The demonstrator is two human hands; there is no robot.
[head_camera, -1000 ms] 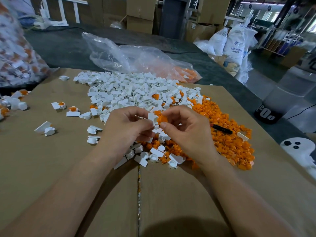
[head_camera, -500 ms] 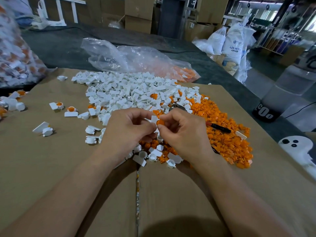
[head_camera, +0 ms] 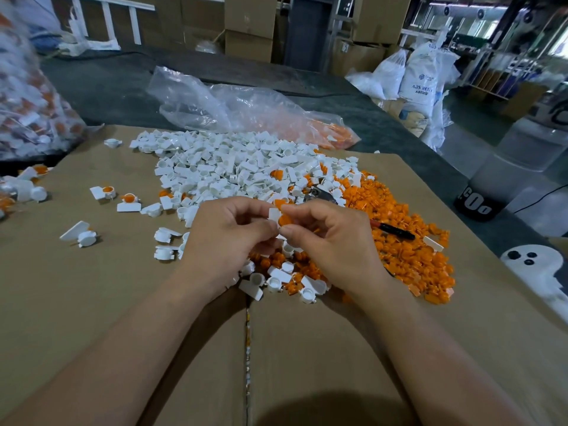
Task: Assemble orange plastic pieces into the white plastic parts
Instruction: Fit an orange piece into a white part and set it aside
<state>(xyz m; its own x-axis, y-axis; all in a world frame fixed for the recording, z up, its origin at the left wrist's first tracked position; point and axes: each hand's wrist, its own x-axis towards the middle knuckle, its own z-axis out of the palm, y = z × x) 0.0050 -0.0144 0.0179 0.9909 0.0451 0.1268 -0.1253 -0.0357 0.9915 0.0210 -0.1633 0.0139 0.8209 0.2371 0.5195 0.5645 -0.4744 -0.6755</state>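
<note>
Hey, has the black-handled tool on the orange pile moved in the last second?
No. The black-handled tool keeps its spot on the orange pile, its end just as close to the lone white piece.

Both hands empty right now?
No, the left hand pinches a white part and the right hand pinches an orange piece against it.
</note>
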